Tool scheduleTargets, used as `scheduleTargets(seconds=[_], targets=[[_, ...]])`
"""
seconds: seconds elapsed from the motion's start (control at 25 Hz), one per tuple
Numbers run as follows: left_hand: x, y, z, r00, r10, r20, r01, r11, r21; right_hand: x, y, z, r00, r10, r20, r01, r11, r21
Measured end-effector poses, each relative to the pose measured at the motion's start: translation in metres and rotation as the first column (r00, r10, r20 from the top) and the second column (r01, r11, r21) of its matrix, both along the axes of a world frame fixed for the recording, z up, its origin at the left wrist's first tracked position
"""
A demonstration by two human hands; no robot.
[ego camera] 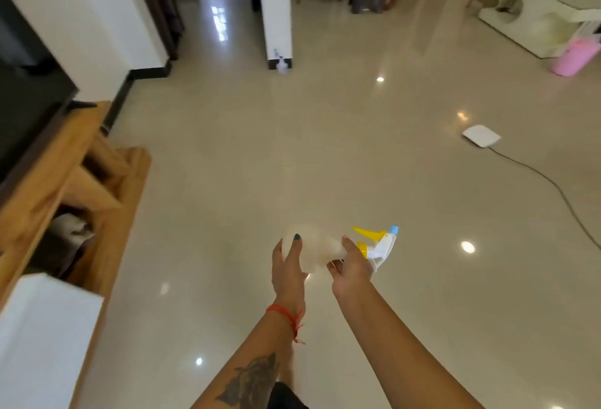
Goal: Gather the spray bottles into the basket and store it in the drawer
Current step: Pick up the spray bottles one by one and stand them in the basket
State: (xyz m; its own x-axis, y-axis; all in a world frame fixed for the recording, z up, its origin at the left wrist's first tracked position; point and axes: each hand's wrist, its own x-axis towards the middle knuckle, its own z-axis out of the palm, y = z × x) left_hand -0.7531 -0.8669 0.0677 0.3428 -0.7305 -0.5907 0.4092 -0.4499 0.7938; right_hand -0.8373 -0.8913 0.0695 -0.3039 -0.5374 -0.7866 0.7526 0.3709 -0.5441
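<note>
Both hands, the left hand [287,262] and the right hand [353,260], hold one translucent spray bottle [320,247] at 6 o'clock, above the floor [292,148]. A second bottle [281,65] waits by the pillar [274,2] at 12 o'clock. No basket shows, so gathering looks barely begun, and the drawer step remains.

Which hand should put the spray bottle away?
Probably the right hand. It grips the spray bottle at the neck by the trigger, a firm one-handed hold. The left hand only cups the round base.
</note>
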Motion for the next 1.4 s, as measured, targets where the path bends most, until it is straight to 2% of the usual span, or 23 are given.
scheduleTargets(seconds=[0.16,0.28,0.56,0.88,1.08,1.2,1.4], targets=[[0.041,0.064,0.011,0.986,0.167,0.0,-0.167,0.986,-0.003,0.045,0.046,0.013,0.986,0.168,-0.009,-0.168,0.985,-0.034],[0.081,0.115,0.015,0.953,0.302,-0.004,-0.302,0.953,-0.015,0.09,0.084,0.019,0.941,0.338,0.001,-0.338,0.94,-0.056],[0.2,0.252,0.029,0.806,0.59,-0.049,-0.592,0.805,-0.052,0.233,0.195,0.037,0.732,0.677,-0.076,-0.681,0.729,-0.064],[0.337,0.438,0.035,0.641,0.763,-0.081,-0.767,0.636,-0.08,0.394,0.367,0.048,0.52,0.849,-0.092,-0.854,0.515,-0.078],[0.394,0.534,0.038,0.526,0.845,-0.096,-0.851,0.523,-0.052,0.466,0.449,0.047,0.309,0.947,-0.085,-0.949,0.302,-0.086],[0.425,0.573,0.032,0.452,0.884,-0.119,-0.891,0.453,-0.024,0.509,0.481,0.039,0.2,0.97,-0.137,-0.977,0.188,-0.097],[0.481,0.629,0.01,0.344,0.927,-0.152,-0.935,0.354,0.039,0.585,0.522,0.016,-0.062,0.977,-0.205,-0.996,-0.074,-0.051]])
